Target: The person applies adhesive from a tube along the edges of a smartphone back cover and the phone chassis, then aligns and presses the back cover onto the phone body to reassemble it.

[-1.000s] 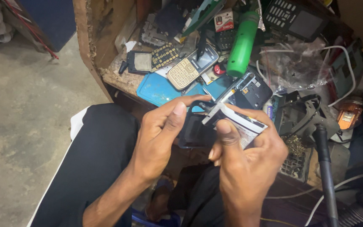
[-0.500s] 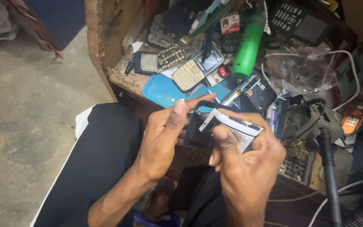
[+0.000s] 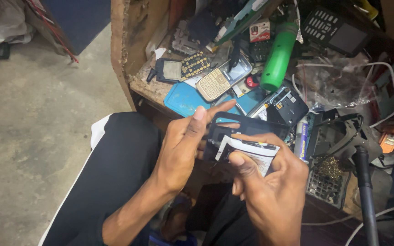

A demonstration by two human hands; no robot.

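Both hands had shifted slightly lower over the lap beside the cluttered workbench (image 3: 135, 77). Left hand (image 3: 181, 150) gripped the black phone shell (image 3: 247, 130) by its edge; right hand (image 3: 274, 191) pinched the white battery (image 3: 256, 152) against it.

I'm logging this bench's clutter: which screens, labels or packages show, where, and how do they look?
Beige keypad phone, bench middle: dark glossy screen.
Black keypad handset, top right: dark rectangular screen.
Small red-and-white box, top centre.
White labelled battery, under right hand thumb.
Black phone shell, at left hand.
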